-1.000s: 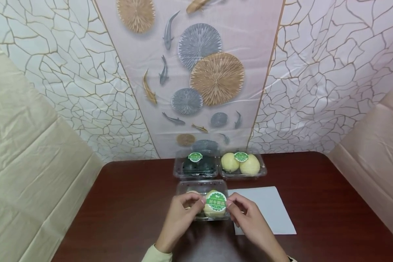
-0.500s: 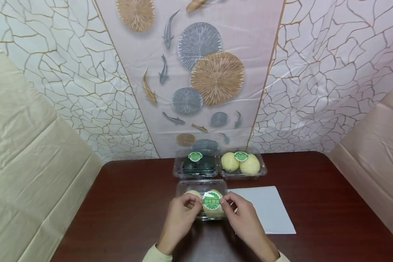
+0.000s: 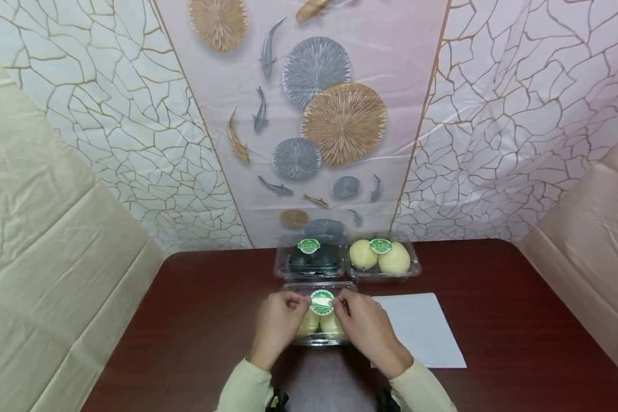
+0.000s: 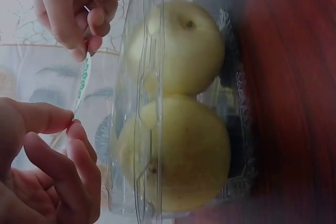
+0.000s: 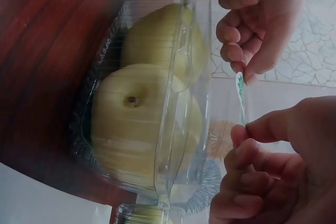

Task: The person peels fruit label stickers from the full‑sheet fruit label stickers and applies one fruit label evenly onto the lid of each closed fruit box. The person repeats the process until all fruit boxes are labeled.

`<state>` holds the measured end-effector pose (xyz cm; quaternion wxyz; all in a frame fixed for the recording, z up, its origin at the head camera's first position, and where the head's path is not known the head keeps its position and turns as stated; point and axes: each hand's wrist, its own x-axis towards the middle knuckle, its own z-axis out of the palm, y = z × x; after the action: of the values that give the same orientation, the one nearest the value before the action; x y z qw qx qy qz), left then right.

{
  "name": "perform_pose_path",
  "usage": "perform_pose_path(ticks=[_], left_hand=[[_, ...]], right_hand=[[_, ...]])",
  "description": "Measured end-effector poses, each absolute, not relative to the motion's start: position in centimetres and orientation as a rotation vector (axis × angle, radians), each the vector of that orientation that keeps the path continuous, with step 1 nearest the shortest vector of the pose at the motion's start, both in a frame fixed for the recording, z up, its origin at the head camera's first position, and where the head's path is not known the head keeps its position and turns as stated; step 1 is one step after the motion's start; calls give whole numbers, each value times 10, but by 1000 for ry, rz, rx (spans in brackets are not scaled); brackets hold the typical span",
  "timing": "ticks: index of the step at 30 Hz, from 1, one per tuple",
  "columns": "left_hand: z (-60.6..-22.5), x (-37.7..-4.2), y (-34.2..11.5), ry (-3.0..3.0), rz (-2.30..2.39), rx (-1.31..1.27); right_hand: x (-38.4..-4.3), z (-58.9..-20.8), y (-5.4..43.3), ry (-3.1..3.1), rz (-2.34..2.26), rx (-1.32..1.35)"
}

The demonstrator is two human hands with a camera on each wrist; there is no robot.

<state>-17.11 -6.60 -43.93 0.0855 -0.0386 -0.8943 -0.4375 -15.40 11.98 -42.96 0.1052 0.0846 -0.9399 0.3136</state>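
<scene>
A round green-and-white sticker (image 3: 321, 302) is stretched between my two hands above a clear plastic clamshell box (image 3: 319, 342). My left hand (image 3: 280, 320) pinches its left edge between thumb and forefinger. The opposite edge is pinched by my right hand (image 3: 364, 326) the same way. In the left wrist view the sticker (image 4: 83, 85) shows nearly edge-on, a gap apart from the lid. Inside the closed box lie two pale yellow-green pears (image 4: 178, 156), side by side. The right wrist view shows the sticker (image 5: 240, 95) above the lid too.
Behind stand two more stickered clear boxes: one with dark fruit (image 3: 324, 258), one with pale yellow fruit (image 3: 394, 260). A white sheet (image 3: 422, 332) lies to the right on the dark red wooden table (image 3: 201, 343). A patterned cloth (image 3: 340, 217) hangs at the back.
Both hands have moved the sticker left and farther back, from over the right pear to near the lid's middle. The boxes and the sheet have stayed put.
</scene>
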Motion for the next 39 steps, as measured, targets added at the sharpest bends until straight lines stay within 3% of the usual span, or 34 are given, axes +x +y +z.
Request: perform_pose_path(ticks=[39], left_hand=[[-439,-186,-67,-2864,-994,-42]], right_hand=[[-172,-437,112,-2857,622,342]])
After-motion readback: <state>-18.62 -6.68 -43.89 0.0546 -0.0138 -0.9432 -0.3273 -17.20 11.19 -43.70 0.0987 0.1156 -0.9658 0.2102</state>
